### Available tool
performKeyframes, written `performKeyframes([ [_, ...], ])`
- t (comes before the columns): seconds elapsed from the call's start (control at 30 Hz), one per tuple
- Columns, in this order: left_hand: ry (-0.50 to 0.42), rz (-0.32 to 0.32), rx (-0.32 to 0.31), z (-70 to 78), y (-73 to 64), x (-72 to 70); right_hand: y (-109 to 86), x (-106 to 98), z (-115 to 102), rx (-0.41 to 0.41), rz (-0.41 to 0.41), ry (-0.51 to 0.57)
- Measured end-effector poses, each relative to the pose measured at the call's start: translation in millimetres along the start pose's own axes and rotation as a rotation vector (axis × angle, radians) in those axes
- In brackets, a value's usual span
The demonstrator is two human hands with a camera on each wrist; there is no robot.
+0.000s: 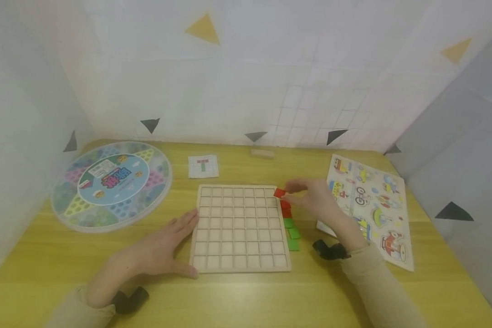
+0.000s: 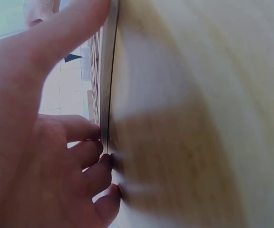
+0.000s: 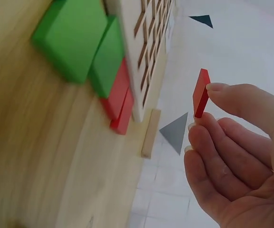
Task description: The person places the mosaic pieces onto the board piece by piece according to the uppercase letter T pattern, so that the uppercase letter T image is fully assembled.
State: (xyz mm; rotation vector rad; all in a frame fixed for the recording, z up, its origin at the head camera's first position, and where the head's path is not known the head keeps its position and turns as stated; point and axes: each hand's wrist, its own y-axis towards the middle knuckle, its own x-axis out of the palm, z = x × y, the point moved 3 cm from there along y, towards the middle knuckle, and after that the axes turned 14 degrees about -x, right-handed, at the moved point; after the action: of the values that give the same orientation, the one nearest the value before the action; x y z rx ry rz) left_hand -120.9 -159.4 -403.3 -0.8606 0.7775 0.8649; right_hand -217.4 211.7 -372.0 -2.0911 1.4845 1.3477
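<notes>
A wooden grid board (image 1: 239,229) lies in front of me, its square cells bare. My left hand (image 1: 157,248) rests at its left side, fingertips against the edge and thumb at the near corner. Seen from the left wrist, the fingers (image 2: 87,154) lie along the board's side. Between thumb and fingertips, my right hand (image 1: 315,200) pinches a red square tile (image 3: 201,94), held up over the board's far right corner. Beside the right edge lie two more red tiles (image 1: 286,212) and several green tiles (image 1: 294,233).
A small pattern card (image 1: 203,166) with a red and green T lies behind the board. A wooden block (image 1: 262,153) sits near the wall. To the left is a round Chinese checkers board (image 1: 112,187); to the right, a picture puzzle board (image 1: 373,205).
</notes>
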Motion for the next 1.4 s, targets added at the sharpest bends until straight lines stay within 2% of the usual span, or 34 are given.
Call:
performKeyframes([
  [0.17,0.0,-0.002,-0.002,0.5,0.0,0.7,4.0,3,-8,-0.025,-0.002,0.015],
  [0.4,-0.007,0.003,0.013,-0.5,1.1,1.0,18.6,14,-24,-0.057,-0.05,-0.006],
  [0.57,-0.015,0.002,0.016,-0.5,0.8,0.0,30.7,23,-38,-0.067,-0.082,0.058],
  [0.8,-0.025,-0.005,0.005,0.1,-0.3,-0.8,45.9,37,-55,-0.148,-0.114,0.067],
  [1.03,-0.026,-0.014,-0.007,0.3,0.2,0.5,55.4,47,-69,-0.157,-0.133,0.101],
  [1.17,-0.031,-0.012,-0.004,0.2,0.3,0.7,62.1,55,-75,-0.164,-0.162,0.086],
  [1.4,-0.039,-0.012,-0.016,-0.7,0.0,1.4,72.5,70,-86,-0.199,-0.152,0.086],
])
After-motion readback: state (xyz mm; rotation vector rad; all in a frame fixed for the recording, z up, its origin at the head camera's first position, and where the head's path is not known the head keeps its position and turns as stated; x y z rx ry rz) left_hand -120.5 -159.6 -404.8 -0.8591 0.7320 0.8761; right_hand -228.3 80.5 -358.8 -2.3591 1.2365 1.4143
